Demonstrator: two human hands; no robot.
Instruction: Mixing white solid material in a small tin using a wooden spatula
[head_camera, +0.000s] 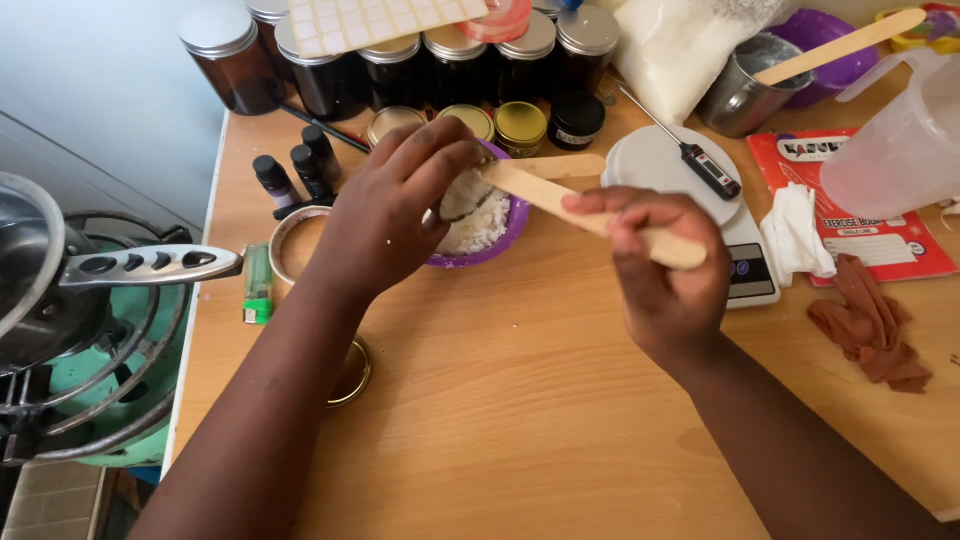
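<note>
Worktop: pale wood-look surface, smooth, low sheen. Flat stick in the right hand: bare light wood, matt. Purple bowl: glossy plastic, holding white flaky, crumbly stuff. Jars at the back: dark amber glass, shiny, with brushed silver metal lids. Small tins: gold-toned metal lids, glossy. Steel cup: dull metal. Jug: translucent frosted plastic. Rust-brown cloth: soft, crumpled, matt. Pan handle: polished metal.
</note>
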